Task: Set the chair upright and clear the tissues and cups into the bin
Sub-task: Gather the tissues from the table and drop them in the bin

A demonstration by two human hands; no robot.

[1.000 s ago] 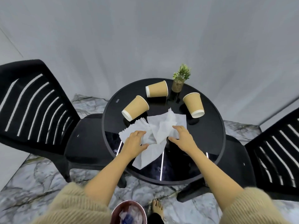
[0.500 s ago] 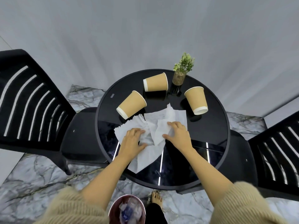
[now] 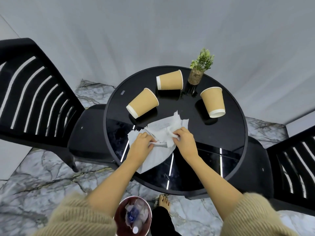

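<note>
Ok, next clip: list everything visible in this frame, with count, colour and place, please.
table: one, black, round, glossy, centre of view
paper cups: three, tan with white rims, all lying on their sides on the far half of the table
tissues: a bunch, white, near-left part of the table, under both hands
plant: one, green sprig in a small jar, far edge of the table
chairs: two, black, slatted backs, upright, one on each side of the table
bin: one, dark red, on the floor at the bottom of view, already holding rubbish
floor: grey-white marble
foot: one, bare, beside the bin
sleeves: two, beige knit, bottom corners
left hand: gathering the tissues
right hand: pinching the tissues
</note>
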